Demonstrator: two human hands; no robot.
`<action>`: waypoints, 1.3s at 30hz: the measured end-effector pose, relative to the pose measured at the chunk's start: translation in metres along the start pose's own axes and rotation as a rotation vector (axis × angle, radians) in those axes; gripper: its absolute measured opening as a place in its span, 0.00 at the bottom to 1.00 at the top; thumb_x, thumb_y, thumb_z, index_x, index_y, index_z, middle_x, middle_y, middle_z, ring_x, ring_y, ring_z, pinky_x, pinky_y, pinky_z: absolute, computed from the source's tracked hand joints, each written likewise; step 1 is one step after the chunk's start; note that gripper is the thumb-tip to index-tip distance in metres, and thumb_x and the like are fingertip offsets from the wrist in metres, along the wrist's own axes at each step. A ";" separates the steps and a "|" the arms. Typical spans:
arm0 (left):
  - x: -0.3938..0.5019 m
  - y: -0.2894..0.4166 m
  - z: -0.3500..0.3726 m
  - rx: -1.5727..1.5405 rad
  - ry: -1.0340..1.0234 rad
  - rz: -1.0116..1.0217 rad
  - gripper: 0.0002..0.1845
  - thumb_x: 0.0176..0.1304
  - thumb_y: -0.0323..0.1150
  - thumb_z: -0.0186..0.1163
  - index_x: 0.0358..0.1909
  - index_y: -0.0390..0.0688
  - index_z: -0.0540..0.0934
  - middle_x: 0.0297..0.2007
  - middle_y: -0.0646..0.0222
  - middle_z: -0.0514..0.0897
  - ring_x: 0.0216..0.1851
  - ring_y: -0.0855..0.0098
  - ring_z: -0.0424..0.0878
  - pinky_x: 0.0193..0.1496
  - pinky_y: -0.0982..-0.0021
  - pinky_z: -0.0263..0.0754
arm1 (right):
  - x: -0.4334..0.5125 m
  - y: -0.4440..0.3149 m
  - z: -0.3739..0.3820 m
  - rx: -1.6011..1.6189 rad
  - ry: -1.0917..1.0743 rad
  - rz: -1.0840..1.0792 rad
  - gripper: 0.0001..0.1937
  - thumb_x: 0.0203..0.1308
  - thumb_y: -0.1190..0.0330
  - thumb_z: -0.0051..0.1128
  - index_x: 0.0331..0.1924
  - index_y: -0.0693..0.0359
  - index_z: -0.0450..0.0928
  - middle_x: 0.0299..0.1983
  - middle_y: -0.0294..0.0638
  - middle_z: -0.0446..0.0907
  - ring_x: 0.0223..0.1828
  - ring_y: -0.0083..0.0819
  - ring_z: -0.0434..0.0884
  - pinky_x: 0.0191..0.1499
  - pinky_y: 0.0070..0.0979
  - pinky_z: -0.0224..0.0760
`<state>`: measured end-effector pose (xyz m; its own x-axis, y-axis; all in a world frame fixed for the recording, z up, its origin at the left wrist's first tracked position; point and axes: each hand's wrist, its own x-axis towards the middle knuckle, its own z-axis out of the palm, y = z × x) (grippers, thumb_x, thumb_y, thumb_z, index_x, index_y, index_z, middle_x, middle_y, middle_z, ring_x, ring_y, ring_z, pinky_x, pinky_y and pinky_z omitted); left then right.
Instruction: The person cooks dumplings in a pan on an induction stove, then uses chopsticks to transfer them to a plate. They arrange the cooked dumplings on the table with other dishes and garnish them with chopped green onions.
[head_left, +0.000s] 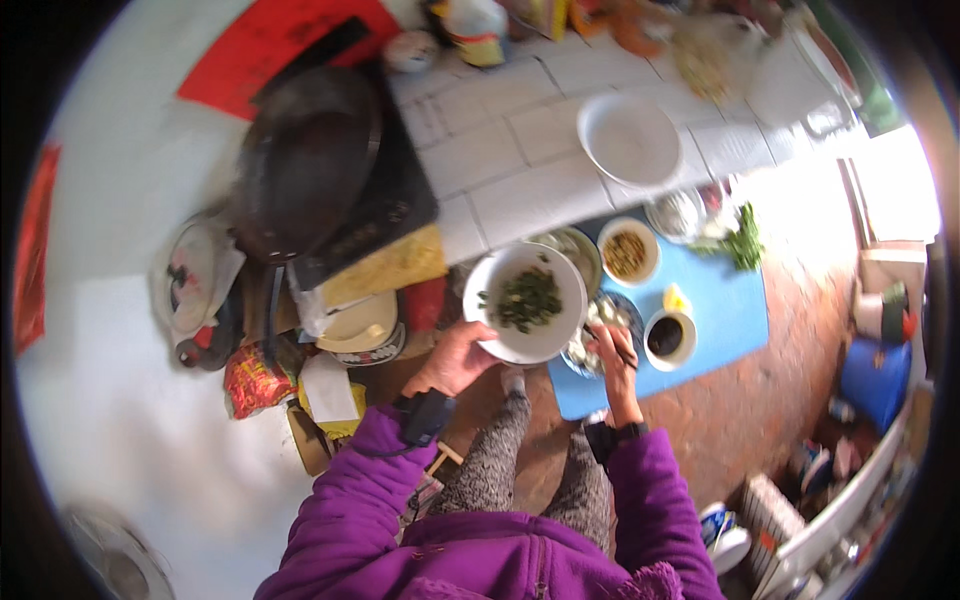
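My left hand (457, 358) grips the rim of a white bowl (480, 262) with chopped green leaves (529, 298) in it. Beside the bowl, my right hand (616, 367) holds a dark, thin utensil (625, 354), perhaps chopsticks, over a blue-patterned bowl (634, 311) of white pieces (581, 349). On the blue table (720, 315) to the right are a bowl of dark liquid (665, 336) and a bowl of brown chopped food (625, 253). Another bowl (592, 259) is partly hidden behind the one I hold.
A dark wok (304, 165) rests on a black induction cooker (405, 180) at the left. An empty-looking white bowl (630, 140) stands on the tiled counter (517, 180). Leafy greens (744, 240) lie at the blue table's far edge. Lidded containers (364, 326) and bags crowd below the cooker.
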<state>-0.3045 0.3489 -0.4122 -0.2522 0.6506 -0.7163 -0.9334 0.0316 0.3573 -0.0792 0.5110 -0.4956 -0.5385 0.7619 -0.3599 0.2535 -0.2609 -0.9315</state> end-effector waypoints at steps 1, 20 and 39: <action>-0.001 0.004 0.005 -0.008 -0.017 -0.010 0.22 0.57 0.24 0.56 0.56 0.35 0.73 0.48 0.61 0.82 0.50 0.65 0.82 0.57 0.62 0.77 | 0.002 0.002 0.003 0.075 -0.004 0.072 0.13 0.69 0.65 0.54 0.45 0.66 0.82 0.45 0.38 0.72 0.39 0.24 0.79 0.45 0.21 0.75; 0.113 0.085 0.062 0.148 -0.154 0.317 0.21 0.60 0.26 0.52 0.57 0.36 0.68 0.52 0.54 0.78 0.49 0.54 0.83 0.51 0.50 0.84 | -0.008 -0.005 0.014 0.078 0.015 0.071 0.11 0.66 0.67 0.59 0.43 0.68 0.81 0.42 0.35 0.75 0.38 0.24 0.80 0.41 0.20 0.74; -0.011 -0.002 -0.036 0.632 -0.063 0.150 0.23 0.71 0.37 0.52 0.64 0.40 0.68 0.52 0.60 0.78 0.54 0.64 0.80 0.57 0.64 0.77 | -0.045 -0.016 -0.051 0.118 0.076 0.088 0.12 0.71 0.68 0.50 0.44 0.69 0.81 0.38 0.39 0.80 0.34 0.24 0.79 0.40 0.22 0.73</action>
<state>-0.3085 0.3145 -0.4265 -0.3347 0.7256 -0.6012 -0.5544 0.3643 0.7483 -0.0183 0.5116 -0.4615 -0.4548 0.7747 -0.4393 0.1980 -0.3930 -0.8980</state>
